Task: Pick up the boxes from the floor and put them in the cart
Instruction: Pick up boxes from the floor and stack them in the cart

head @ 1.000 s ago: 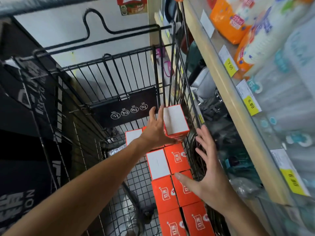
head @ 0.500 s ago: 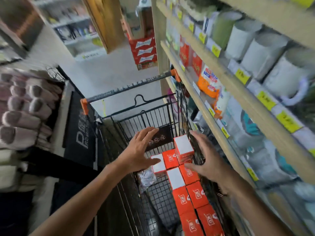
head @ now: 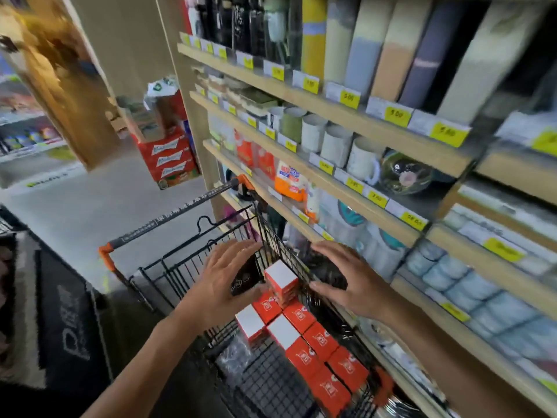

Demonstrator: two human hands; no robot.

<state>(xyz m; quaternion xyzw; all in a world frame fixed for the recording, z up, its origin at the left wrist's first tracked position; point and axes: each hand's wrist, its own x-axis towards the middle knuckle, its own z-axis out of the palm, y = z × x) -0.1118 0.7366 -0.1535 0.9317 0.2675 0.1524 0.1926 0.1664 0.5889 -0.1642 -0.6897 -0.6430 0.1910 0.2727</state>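
Far left there was a dark floor mat [head: 69,321] with pale lettering on it, lying right beside a black wire shopping cart [head: 193,267] whose push handle [head: 168,220] had orange end caps. Behind that, further down the aisle, sat a stack of red cartons [head: 168,158] on the pale floor. The left hand [head: 229,276] was over the cart with its fingers spread flat and nothing in its grasp, sitting just left of the top box; whether it was actually touching that box I couldn't tell, the shot's kinda blurry. In the cart were the orange and white boxes [head: 304,342], laid in two rows along the right side of the basket, and one more orange and white box [head: 281,282] sat on top of the far end of the pile, white face up. The right hand [head: 346,282] was also wide open, palm facing the stacked box from the right, fingers straight and holding nothing, thumb tip close to the box but with a gap as far as I could make out. Right of all that ran wooden store shelves [head: 331,110] with yellow price tags [head: 394,114], white mugs [head: 337,143] on one level, tall rolled items up top, and an orange packet [head: 291,182] lower down next to the cart.
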